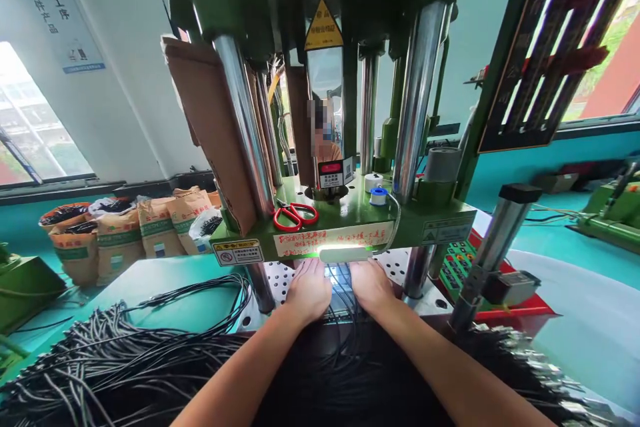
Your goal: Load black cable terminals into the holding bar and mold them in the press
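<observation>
My left hand [309,288] and my right hand [371,285] reach under the light bar of a green press. Between them lies a flat metal mold [341,283], and each hand is closed against one side of it. The light bar hides my fingertips. Several thin black cables [345,330] run from the mold toward me, over the dark front edge. Right above my hands is the lit white lamp [350,253]. A perforated metal plate [280,278] extends beneath the mold.
Red-handled scissors [295,215] and a blue-and-white tape spool [379,196] rest on the press ledge. Steel columns [245,127] flank the work area. Black cable bundles [100,353] lie left, with more connector-ended cables [520,360] right, near a button panel [460,263]. Filled sacks [117,240] stand behind.
</observation>
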`<act>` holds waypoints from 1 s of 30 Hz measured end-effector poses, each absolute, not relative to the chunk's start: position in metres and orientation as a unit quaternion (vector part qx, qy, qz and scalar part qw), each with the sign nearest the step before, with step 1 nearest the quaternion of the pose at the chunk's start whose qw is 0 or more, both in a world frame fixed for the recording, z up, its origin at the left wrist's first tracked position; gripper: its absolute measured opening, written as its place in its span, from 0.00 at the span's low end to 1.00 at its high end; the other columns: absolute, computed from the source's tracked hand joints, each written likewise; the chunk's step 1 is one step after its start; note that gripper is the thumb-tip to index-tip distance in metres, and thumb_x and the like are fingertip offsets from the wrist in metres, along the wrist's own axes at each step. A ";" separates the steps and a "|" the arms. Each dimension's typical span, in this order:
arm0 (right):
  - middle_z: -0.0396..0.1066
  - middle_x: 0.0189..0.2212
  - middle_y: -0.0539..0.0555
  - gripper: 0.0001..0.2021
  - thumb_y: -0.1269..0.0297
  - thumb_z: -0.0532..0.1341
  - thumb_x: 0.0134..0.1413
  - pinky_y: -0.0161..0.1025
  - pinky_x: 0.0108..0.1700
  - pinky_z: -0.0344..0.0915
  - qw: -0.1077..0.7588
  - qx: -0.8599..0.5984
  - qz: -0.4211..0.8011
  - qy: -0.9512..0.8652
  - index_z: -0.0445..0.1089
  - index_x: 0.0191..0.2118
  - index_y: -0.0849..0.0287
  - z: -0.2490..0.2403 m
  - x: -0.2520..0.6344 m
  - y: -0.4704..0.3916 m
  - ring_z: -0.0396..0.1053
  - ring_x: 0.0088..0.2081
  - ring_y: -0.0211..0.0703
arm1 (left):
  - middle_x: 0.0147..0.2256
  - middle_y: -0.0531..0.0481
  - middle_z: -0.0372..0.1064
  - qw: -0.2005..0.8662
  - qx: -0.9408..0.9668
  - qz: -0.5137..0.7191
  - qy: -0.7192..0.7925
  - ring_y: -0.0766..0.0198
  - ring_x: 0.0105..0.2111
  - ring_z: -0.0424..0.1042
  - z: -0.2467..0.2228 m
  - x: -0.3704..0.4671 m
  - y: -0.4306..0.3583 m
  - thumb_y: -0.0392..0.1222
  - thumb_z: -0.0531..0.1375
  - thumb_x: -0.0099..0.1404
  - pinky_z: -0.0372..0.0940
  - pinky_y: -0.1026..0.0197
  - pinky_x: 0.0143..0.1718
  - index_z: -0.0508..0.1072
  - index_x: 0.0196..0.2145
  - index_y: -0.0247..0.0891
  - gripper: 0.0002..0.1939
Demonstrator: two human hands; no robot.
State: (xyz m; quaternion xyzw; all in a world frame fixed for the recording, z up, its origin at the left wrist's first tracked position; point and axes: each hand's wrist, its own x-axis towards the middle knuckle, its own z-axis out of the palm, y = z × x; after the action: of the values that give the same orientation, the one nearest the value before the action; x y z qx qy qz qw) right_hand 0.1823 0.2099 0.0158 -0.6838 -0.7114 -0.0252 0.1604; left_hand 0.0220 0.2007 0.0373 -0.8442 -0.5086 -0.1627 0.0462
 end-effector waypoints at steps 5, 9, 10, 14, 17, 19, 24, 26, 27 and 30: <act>0.71 0.42 0.54 0.09 0.62 0.58 0.62 0.51 0.50 0.64 0.160 -0.658 -0.059 -0.734 0.71 0.40 0.62 0.028 0.187 0.203 0.68 0.46 0.46 | 0.53 0.39 0.67 0.057 -0.843 -0.156 -0.511 0.54 0.56 0.63 0.041 0.023 0.198 0.37 0.49 0.63 0.53 0.50 0.60 0.69 0.49 0.32 0.19; 0.71 0.44 0.55 0.11 0.61 0.54 0.64 0.49 0.53 0.59 0.190 -0.614 -0.083 -0.762 0.70 0.45 0.60 0.037 0.186 0.187 0.66 0.48 0.46 | 0.55 0.40 0.65 0.067 -0.841 -0.154 -0.515 0.53 0.57 0.61 0.040 0.024 0.195 0.38 0.49 0.64 0.52 0.48 0.61 0.67 0.53 0.32 0.21; 0.71 0.45 0.56 0.13 0.61 0.53 0.64 0.48 0.54 0.58 0.196 -0.601 -0.086 -0.770 0.70 0.47 0.59 0.037 0.184 0.184 0.65 0.49 0.47 | 0.56 0.40 0.65 0.069 -0.840 -0.154 -0.516 0.53 0.58 0.61 0.039 0.024 0.194 0.38 0.49 0.64 0.51 0.48 0.61 0.66 0.54 0.32 0.22; 0.71 0.46 0.59 0.17 0.60 0.49 0.64 0.47 0.58 0.50 0.206 -0.582 -0.091 -0.782 0.69 0.51 0.57 0.034 0.179 0.180 0.62 0.52 0.50 | 0.55 0.39 0.65 0.075 -0.831 -0.155 -0.528 0.52 0.57 0.62 0.040 0.031 0.191 0.39 0.49 0.65 0.52 0.45 0.59 0.67 0.54 0.33 0.21; 0.71 0.45 0.61 0.18 0.60 0.47 0.64 0.50 0.58 0.50 0.207 -0.585 -0.085 -0.779 0.70 0.49 0.58 0.030 0.178 0.184 0.64 0.50 0.53 | 0.53 0.40 0.68 0.075 -0.823 -0.153 -0.542 0.51 0.55 0.63 0.042 0.038 0.188 0.40 0.49 0.65 0.51 0.43 0.59 0.69 0.51 0.36 0.19; 0.71 0.44 0.63 0.18 0.61 0.46 0.64 0.51 0.57 0.49 0.206 -0.588 -0.080 -0.778 0.70 0.48 0.60 0.028 0.178 0.188 0.64 0.49 0.54 | 0.53 0.40 0.67 0.071 -0.815 -0.151 -0.555 0.50 0.56 0.62 0.042 0.043 0.187 0.41 0.48 0.66 0.49 0.40 0.59 0.69 0.50 0.37 0.19; 0.72 0.42 0.62 0.17 0.63 0.47 0.65 0.50 0.57 0.52 0.197 -0.589 -0.068 -0.781 0.71 0.46 0.61 0.026 0.180 0.196 0.65 0.48 0.52 | 0.55 0.39 0.65 0.057 -0.800 -0.146 -0.578 0.46 0.56 0.61 0.040 0.052 0.191 0.42 0.43 0.68 0.47 0.34 0.59 0.68 0.52 0.36 0.21; 0.73 0.41 0.58 0.14 0.62 0.51 0.64 0.52 0.55 0.56 0.194 -0.588 -0.066 -0.782 0.71 0.45 0.61 0.029 0.180 0.199 0.67 0.46 0.50 | 0.54 0.39 0.67 0.051 -0.803 -0.147 -0.576 0.46 0.55 0.62 0.044 0.052 0.196 0.42 0.44 0.67 0.50 0.34 0.57 0.69 0.51 0.35 0.21; 0.73 0.41 0.57 0.13 0.61 0.54 0.63 0.52 0.53 0.58 0.194 -0.588 -0.066 -0.783 0.71 0.44 0.61 0.032 0.180 0.201 0.68 0.45 0.48 | 0.52 0.38 0.68 0.048 -0.805 -0.148 -0.572 0.46 0.54 0.64 0.048 0.052 0.197 0.41 0.45 0.67 0.52 0.35 0.57 0.70 0.49 0.35 0.20; 0.71 0.43 0.55 0.11 0.60 0.57 0.62 0.50 0.49 0.64 0.219 -0.597 -0.068 -0.769 0.70 0.44 0.60 0.041 0.176 0.208 0.69 0.43 0.45 | 0.50 0.36 0.69 0.053 -0.811 -0.166 -0.558 0.46 0.53 0.65 0.065 0.049 0.187 0.38 0.47 0.66 0.56 0.37 0.55 0.71 0.48 0.33 0.19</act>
State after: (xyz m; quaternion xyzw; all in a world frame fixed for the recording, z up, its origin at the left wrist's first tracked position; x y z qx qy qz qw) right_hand 0.1757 0.2079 0.0406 -0.5971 -0.7686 -0.0684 0.2193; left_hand 0.0488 0.1871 0.0648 -0.8115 -0.5578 -0.1662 0.0527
